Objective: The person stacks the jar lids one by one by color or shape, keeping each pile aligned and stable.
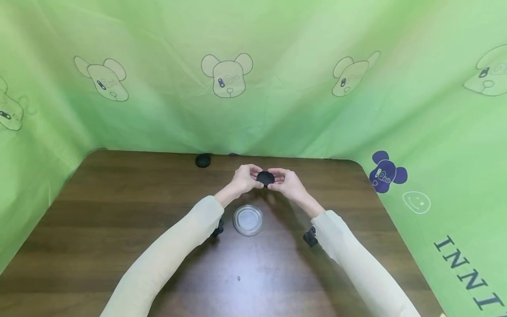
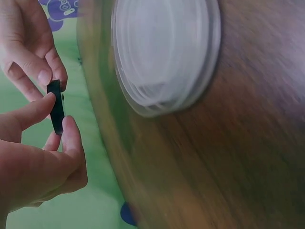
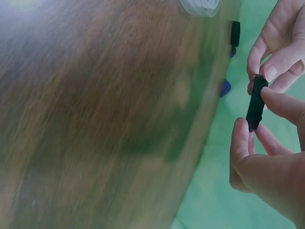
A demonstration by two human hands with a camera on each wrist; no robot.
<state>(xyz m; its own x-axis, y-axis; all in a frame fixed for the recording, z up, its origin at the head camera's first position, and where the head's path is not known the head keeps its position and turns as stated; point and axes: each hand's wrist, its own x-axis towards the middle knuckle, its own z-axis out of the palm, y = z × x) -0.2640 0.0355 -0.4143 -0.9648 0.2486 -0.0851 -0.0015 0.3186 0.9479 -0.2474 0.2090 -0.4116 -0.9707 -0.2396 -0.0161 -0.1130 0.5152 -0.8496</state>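
Both hands hold a thin black round disc (image 1: 266, 178) between them above the far part of the table. My left hand (image 1: 243, 179) pinches its left edge and my right hand (image 1: 290, 183) pinches its right edge. Seen edge-on in the left wrist view, the disc (image 2: 56, 107) is a narrow dark strip between the fingertips of both hands. The right wrist view also shows the disc (image 3: 256, 102) on edge, with thumbs and fingers at its rim. A clear, round, shallow container (image 1: 248, 220) stands on the table nearer the body, below the hands.
A second black round piece (image 1: 203, 160) lies by the table's far edge, left of the hands. A tiny dark speck (image 1: 239, 278) is on the brown wooden table (image 1: 119, 220). Green printed curtains (image 1: 277, 119) enclose the table at the back and sides.
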